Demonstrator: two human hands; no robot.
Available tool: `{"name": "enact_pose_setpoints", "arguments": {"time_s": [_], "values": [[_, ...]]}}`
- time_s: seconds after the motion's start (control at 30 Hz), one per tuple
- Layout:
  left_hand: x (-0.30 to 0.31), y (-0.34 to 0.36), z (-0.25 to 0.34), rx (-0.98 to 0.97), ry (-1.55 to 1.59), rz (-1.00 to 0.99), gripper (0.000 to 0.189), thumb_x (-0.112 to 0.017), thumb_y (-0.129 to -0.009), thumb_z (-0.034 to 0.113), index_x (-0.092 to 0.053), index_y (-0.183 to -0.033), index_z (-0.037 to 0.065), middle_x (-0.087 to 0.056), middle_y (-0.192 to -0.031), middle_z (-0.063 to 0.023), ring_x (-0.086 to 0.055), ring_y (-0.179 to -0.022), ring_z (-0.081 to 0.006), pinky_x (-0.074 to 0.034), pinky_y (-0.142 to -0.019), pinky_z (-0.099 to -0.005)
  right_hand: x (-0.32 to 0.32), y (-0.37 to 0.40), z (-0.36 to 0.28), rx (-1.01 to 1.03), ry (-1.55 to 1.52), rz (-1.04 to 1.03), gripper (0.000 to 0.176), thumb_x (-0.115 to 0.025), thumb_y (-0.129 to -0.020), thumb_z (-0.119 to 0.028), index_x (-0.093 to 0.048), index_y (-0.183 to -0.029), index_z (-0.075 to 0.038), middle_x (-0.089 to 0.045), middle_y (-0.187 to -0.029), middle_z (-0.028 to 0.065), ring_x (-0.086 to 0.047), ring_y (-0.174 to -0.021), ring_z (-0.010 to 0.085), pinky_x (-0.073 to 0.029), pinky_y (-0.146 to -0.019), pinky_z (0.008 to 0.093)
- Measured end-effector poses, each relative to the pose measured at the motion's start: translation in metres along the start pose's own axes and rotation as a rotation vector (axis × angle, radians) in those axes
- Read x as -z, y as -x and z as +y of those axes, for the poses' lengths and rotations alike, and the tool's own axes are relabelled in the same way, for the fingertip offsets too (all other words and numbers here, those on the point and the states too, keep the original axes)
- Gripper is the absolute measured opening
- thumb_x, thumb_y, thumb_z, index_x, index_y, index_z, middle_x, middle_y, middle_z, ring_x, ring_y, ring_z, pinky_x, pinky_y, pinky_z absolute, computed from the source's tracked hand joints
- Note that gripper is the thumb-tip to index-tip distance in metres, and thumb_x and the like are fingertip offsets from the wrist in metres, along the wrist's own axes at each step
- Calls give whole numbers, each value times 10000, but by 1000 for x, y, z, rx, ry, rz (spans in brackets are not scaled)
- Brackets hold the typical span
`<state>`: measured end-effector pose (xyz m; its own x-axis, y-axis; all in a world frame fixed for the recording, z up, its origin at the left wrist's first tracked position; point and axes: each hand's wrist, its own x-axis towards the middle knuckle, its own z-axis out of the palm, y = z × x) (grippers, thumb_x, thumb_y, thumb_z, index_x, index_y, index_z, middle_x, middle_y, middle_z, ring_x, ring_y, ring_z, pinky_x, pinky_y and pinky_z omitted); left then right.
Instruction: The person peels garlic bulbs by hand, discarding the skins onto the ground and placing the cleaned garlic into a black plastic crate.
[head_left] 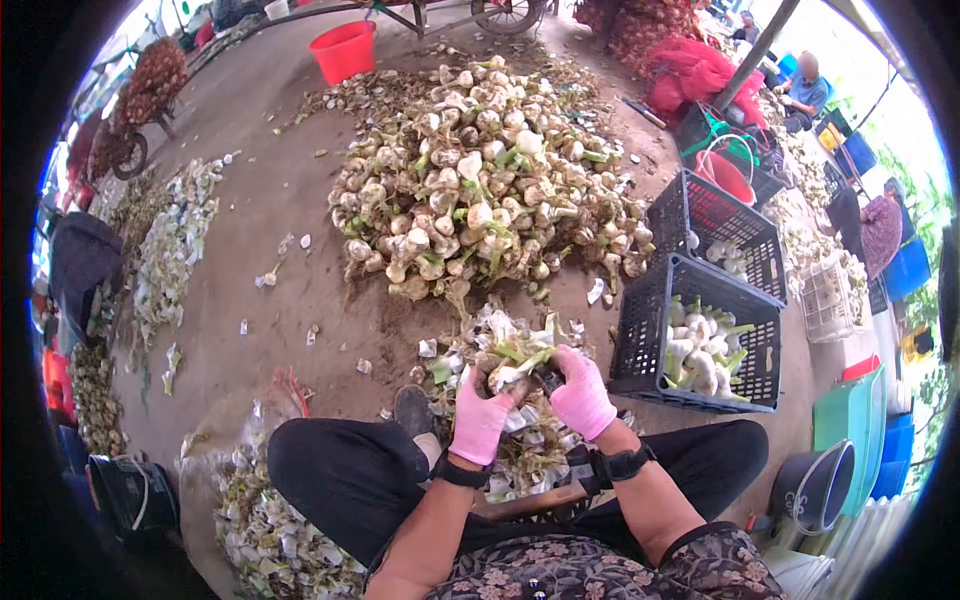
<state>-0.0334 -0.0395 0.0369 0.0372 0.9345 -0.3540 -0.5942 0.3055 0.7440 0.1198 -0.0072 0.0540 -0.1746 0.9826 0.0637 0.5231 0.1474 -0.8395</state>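
In front of my lap, both hands wear pink gloves with bare fingertips. My left hand (482, 412) is closed around a garlic bulb (510, 374) that has a green stem pointing right. Close beside the bulb, my right hand (583, 395) is closed too, with a small dark object (549, 380) at its fingers; its kind is hard to make out. Beneath the hands lie peeled garlic skins and stalk scraps (525, 440). Ahead rises a large pile of untrimmed garlic (480, 185) with dirty skins and roots.
At my right, a black crate (625, 345) holds cleaned white garlic (705, 350); another black crate (765, 255) stands behind it. A red bucket (343, 52) sits beyond the pile. More skins (275, 510) lie at left. Two people (805, 90) sit at far right.
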Motion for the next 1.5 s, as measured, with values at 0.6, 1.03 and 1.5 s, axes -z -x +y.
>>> {"name": "enact_pose_setpoints", "arguments": {"time_s": [0.6, 1.03, 1.5], "values": [[-5, 0, -7, -4, -103, -298, 644, -582, -765, -127, -348, -1352, -5, -487, -1279, -85, -507, -1136, -158, -424, -972, -291, 51, -6, -10, -95, -254, -213, 384, -672, -777, 20, -613, -1153, -38, -610, -1110, 86, -597, -948, 137, -481, -833, 264], [-4, 6, -3, 160, 189, -160, 393, -614, -893, 124, -466, -1234, -2, -586, -1115, -82, -579, -1020, -166, -487, -881, -301, 23, -6, -23, 114, 182, -32, 156, -642, -722, 13, -641, -874, -20, -637, -813, 139, -628, -768, 308, -489, -684, 347], [19, -3, -15, -135, -231, -363, 373, -616, -861, 147, -504, -1203, 51, -605, -1092, -50, -606, -948, -149, -528, -715, -271, 20, -8, 40, -130, 444, -149, 259, -644, -753, -127, -637, -1011, -102, -606, -1049, 147, -580, -977, 331, -482, -817, 394]]}}
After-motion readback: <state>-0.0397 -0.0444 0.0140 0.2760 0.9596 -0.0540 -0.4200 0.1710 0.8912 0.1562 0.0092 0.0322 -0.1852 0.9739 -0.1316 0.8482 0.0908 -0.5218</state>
